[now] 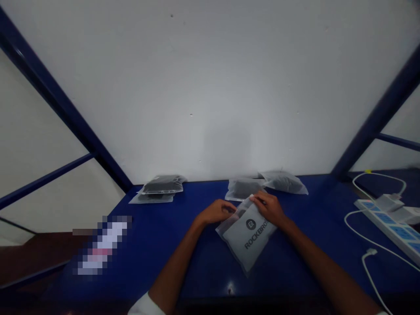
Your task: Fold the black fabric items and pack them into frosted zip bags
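Pouch marked ROCKBROS slants over the blue worktop, its upper edge pinched in the right hand, seemingly to steady it; the left hand curls at that edge (gripping or not, I can't tell), while other pouches sit back by the wall, perhaps out of the way

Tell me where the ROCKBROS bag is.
The ROCKBROS bag is in the head view's lower half, right of centre, over the blue table, with the right hand pinching its upper edge.
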A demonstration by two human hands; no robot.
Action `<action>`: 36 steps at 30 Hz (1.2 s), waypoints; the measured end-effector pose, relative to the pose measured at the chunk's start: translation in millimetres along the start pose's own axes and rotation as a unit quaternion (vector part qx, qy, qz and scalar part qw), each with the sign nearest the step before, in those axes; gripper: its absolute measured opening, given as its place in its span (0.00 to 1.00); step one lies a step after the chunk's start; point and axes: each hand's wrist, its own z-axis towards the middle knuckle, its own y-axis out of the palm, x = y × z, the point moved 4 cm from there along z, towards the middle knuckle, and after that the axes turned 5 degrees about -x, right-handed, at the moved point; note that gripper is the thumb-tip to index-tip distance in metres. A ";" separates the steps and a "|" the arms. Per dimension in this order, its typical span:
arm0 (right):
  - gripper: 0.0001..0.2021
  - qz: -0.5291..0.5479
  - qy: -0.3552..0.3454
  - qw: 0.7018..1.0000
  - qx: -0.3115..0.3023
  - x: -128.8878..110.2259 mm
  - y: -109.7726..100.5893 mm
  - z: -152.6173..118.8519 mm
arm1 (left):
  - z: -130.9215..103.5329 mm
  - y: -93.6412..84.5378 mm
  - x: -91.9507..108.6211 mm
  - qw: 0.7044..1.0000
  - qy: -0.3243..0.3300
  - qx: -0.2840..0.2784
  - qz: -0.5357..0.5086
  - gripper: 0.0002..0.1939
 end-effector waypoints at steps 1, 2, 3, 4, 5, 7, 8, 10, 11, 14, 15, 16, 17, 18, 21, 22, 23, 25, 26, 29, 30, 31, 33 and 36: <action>0.16 -0.002 -0.011 1.000 -0.011 -2.6 3.4 -0.7 | 0.8 4.2 -2.1 1.000 -0.009 -0.016 -0.005 0.12; 0.15 -0.003 -0.020 1.000 -0.019 -4.5 6.5 -1.5 | 1.9 8.8 -4.0 0.999 -0.016 -0.027 -0.012 0.13; 0.15 -0.004 -0.026 0.999 -0.024 -6.0 9.2 -2.3 | 3.2 13.7 -5.7 0.999 -0.021 -0.034 -0.020 0.14; 0.15 -0.006 -0.030 0.999 -0.027 -6.9 11.4 -3.1 | 4.4 18.7 -6.9 0.998 -0.026 -0.040 -0.028 0.15; 0.15 -0.007 -0.031 0.999 -0.027 -7.6 12.9 -3.7 | 5.6 23.7 -7.7 0.998 -0.031 -0.045 -0.038 0.17; 0.15 -0.008 -0.028 0.999 -0.026 -8.3 14.5 -4.2 | 6.8 32.5 -7.5 0.996 -0.037 -0.062 -0.059 0.19; 0.15 -0.009 -0.023 0.999 -0.025 -8.4 14.6 -4.0 | 6.9 36.2 -6.1 0.994 -0.033 -0.073 -0.069 0.19; 0.15 -0.008 -0.009 1.000 -0.028 -8.0 13.5 -2.6 | 6.7 40.4 -1.2 0.992 -0.011 -0.086 -0.089 0.18; 0.16 -0.007 0.000 0.999 -0.032 -7.4 12.5 -1.5 | 6.7 40.4 1.5 0.992 0.004 -0.079 -0.099 0.18; 0.17 -0.001 0.026 0.998 -0.056 -4.5 7.8 2.2 | 7.9 30.8 4.8 0.990 0.029 0.013 -0.137 0.19; 0.17 0.002 0.033 0.997 -0.063 -3.1 5.6 3.3 | 8.2 24.3 4.0 0.984 0.034 0.068 -0.161 0.19; 0.17 0.006 0.041 0.997 -0.066 -1.5 2.9 4.1 | 8.0 16.8 2.7 0.974 0.042 0.124 -0.186 0.20; 0.17 0.010 0.049 0.997 -0.064 0.4 -0.4 4.7 | 7.2 8.7 1.0 0.960 0.051 0.178 -0.211 0.20; 0.17 0.015 0.057 0.996 -0.059 2.5 -3.9 5.2 | 6.0 0.3 -0.8 0.944 0.063 0.226 -0.231 0.21; 0.17 0.033 0.083 0.996 -0.029 10.9 -15.5 5.9 | 0.2 -23.9 -4.4 0.906 0.096 0.317 -0.263 0.22; 0.18 0.040 0.093 0.995 -0.010 14.7 -19.9 6.0 | -2.1 -31.1 -5.3 0.891 0.108 0.339 -0.283 0.23; 0.18 0.046 0.105 0.993 0.016 19.1 -24.8 6.0 | -4.5 -37.2 -6.2 0.874 0.121 0.357 -0.308 0.24; 0.20 0.050 0.134 0.985 0.092 29.9 -36.6 5.3 | -7.7 -45.3 -7.9 0.838 0.146 0.380 -0.363 0.25; 0.21 0.049 0.150 0.978 0.137 35.8 -43.1 4.3 | -8.1 -47.0 -8.8 0.825 0.155 0.384 -0.386 0.25; 0.24 0.037 0.195 0.948 0.247 52.2 -60.7 0.1 | -6.4 -45.9 -11.1 0.806 0.168 0.382 -0.419 0.23; 0.25 0.035 0.205 0.942 0.264 56.0 -64.9 -0.9 | -5.5 -44.7 -12.1 0.802 0.169 0.382 -0.426 0.22; 0.26 0.037 0.213 0.939 0.267 58.5 -68.0 -1.3 | -4.8 -43.7 -13.2 0.799 0.170 0.382 -0.432 0.21; 0.27 0.053 0.216 0.947 0.234 58.8 -70.7 -0.2 | -4.2 -43.4 -15.8 0.788 0.172 0.388 -0.445 0.21; 0.25 0.100 0.197 0.970 0.100 47.8 -65.9 2.9 | -4.8 -46.6 -20.0 0.770 0.182 0.396 -0.465 0.19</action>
